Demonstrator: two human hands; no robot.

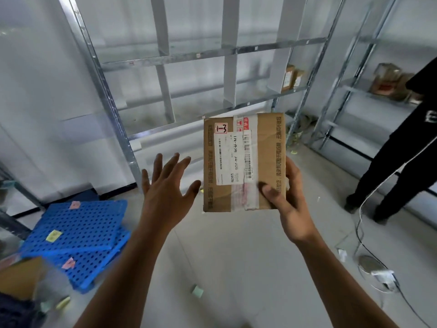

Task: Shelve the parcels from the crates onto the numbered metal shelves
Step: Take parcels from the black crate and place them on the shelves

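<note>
Gripping the parcel by its lower right corner, my right hand tilts its label toward me so I can read its handwritten number; my left hand hovers beside it, fingers spread, empty, before the metal shelves.

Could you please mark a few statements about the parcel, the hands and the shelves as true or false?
1. The right hand holds the cardboard parcel. True.
2. The left hand grips the parcel too. False: it is open, fingers spread, beside the parcel.
3. A handwritten tag on the parcel reads 1-3. True.
4. The blue perforated panels lie on a shelf. False: they lie on the floor.
5. Small boxes already sit on the metal shelves. True.
</note>
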